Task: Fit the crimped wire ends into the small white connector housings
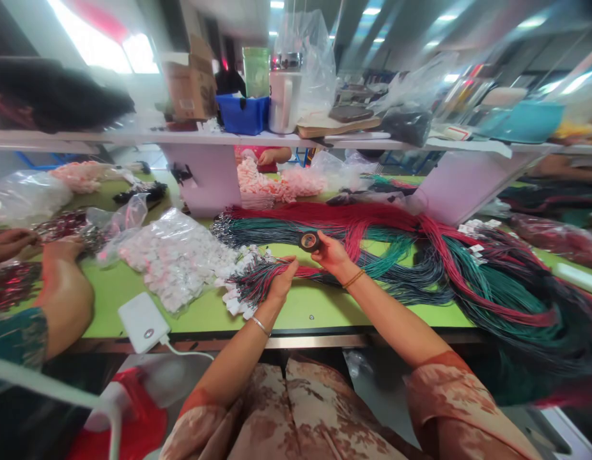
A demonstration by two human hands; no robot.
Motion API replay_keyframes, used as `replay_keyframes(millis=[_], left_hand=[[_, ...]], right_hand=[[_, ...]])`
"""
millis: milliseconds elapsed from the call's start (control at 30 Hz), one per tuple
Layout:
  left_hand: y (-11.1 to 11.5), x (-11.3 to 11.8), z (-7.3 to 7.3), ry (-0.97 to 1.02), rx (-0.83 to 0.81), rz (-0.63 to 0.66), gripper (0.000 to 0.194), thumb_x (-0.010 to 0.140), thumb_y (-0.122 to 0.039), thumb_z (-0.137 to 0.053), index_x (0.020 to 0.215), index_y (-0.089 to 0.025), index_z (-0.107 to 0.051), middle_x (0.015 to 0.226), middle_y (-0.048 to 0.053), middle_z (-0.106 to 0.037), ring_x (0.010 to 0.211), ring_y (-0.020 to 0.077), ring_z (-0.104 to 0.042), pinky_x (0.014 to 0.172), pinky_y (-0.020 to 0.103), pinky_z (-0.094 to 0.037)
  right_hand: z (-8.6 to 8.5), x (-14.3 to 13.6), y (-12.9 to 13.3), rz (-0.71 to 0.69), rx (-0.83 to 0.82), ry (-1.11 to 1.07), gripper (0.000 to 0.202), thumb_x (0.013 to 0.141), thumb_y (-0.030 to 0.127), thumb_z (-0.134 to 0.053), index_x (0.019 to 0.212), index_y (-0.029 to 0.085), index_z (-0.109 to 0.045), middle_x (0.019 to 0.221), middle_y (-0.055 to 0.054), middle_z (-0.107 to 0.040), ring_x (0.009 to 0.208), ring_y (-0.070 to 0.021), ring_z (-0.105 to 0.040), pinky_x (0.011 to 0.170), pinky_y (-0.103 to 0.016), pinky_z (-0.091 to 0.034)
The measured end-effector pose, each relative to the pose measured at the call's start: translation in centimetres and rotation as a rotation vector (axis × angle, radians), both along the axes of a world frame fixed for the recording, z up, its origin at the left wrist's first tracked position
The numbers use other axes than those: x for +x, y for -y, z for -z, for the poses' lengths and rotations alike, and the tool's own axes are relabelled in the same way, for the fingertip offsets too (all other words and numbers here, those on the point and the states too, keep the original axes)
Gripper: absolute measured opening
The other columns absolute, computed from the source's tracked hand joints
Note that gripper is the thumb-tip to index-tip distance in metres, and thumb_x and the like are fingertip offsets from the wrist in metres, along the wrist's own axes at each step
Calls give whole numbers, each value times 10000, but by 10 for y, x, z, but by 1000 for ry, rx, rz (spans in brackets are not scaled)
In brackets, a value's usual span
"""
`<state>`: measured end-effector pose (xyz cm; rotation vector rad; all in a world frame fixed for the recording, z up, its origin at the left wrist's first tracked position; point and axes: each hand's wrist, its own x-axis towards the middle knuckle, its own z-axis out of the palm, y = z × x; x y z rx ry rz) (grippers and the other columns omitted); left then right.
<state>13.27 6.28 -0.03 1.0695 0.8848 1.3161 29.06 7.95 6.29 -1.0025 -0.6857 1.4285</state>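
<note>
My left hand [279,281] is closed around a bundle of thin wires [257,279] in red, green and black, just above the green tabletop [305,313]. White connectors [243,303] cluster at the bundle's left end. In my right hand [333,257] is a roll of black tape [309,241], gripped by its edge, a little above and to the right of the left hand. Behind and right of both hands, long red wires [296,214], green wires [488,275] and dark wires [415,278] lie spread across the table.
A clear bag of white connectors [176,262] lies left, with a white power bank [143,322] and cable before it. A co-worker's arm [66,287] reaches in at far left. A shelf [147,138] spans the back, bearing a blue bin [243,114] and a steel cup [284,99].
</note>
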Motion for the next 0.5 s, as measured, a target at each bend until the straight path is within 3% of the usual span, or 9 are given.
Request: replay_keyframes(millis=[100,333,500], left_hand=[[-2,1,-2,6,-16,-50,306,687,-380,-736,898,-164,-687,928,40,-701,879,181,-642,965,361,-448],[-5,1,1,1,-73,-13,268,688,-383,-734,844,-167,-698,886,31,-719,871,198,-657,960,368,-461],[-2,-1,3,-164,-302,-84,223,693,-378,-734,747,-163,-711,766,47,-710,928,262,-653,961,411,-445]], right_hand=[[-1,-10,8,-31,-18,-28,321,819,474,-656,764,185,-529,594,20,-561,417,-62,-366,340,-170,-241],[6,-26,21,-38,-68,-107,344,777,450,-710,732,157,-535,576,29,-540,404,-30,-327,311,-133,-231],[9,-26,22,-84,-72,-56,388,761,501,-711,723,176,-504,546,26,-536,391,-40,-331,286,-146,-214]])
